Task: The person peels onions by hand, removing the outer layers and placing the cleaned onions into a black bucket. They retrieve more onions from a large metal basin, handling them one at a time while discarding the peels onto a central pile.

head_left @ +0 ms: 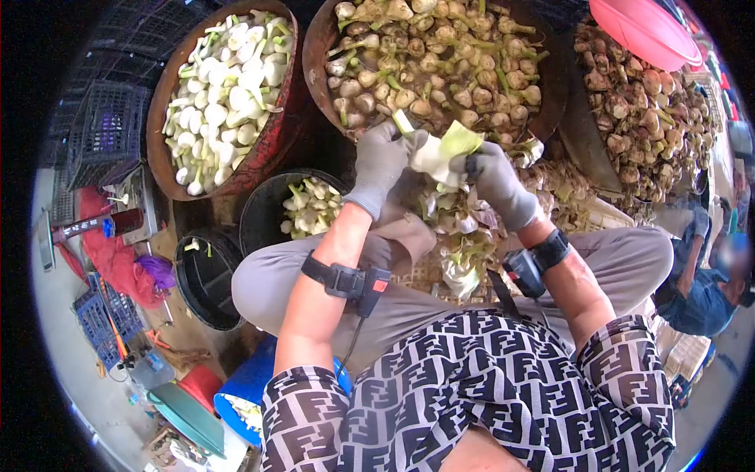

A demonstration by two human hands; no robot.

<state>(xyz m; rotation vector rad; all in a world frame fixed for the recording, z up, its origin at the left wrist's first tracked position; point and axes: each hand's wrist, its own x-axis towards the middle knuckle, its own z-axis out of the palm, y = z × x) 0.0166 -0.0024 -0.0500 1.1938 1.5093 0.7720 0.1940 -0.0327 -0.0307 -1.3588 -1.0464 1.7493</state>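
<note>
In a grey glove, my left hand (pixel 379 164) is closed around a garlic bulb (pixel 429 156), whose cut pale-green stem pokes up past the fingers. My right hand (pixel 497 182), also gloved, pinches a yellow-green outer skin (pixel 461 140) at the bulb's right side. Both hands are raised over my lap, close together. Below them lies a heap of stripped garlic skins (pixel 464 256). Just beyond the hands, a large round pan (pixel 316 67) holds unpeeled garlic bulbs in murky water.
A rusty red tub (pixel 161 149) of white peeled garlic stands at far left. Black buckets (pixel 250 206) sit by my left knee, a blue bucket (pixel 236 385) behind. Dry garlic (pixel 645 118) is piled at right under a pink basin (pixel 641 31). Another person (pixel 704 291) is at far right.
</note>
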